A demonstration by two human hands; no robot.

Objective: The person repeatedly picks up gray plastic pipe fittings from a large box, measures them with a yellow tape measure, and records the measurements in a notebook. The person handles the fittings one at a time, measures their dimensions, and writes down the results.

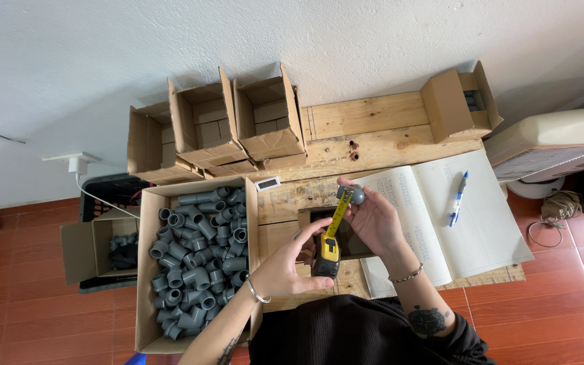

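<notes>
Measuring grey fitting [357,195] — tape measure [328,251] | hands [285,267] above table edge [373,287]

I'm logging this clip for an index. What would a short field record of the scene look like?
left hand: holds yellow tape measure, blade pulled out
right hand: holds small grey pipe fitting at the blade's end
left of hands: cardboard box of grey pipe fittings
right of hands: open ledger with blue pen
surface: wooden table
</notes>
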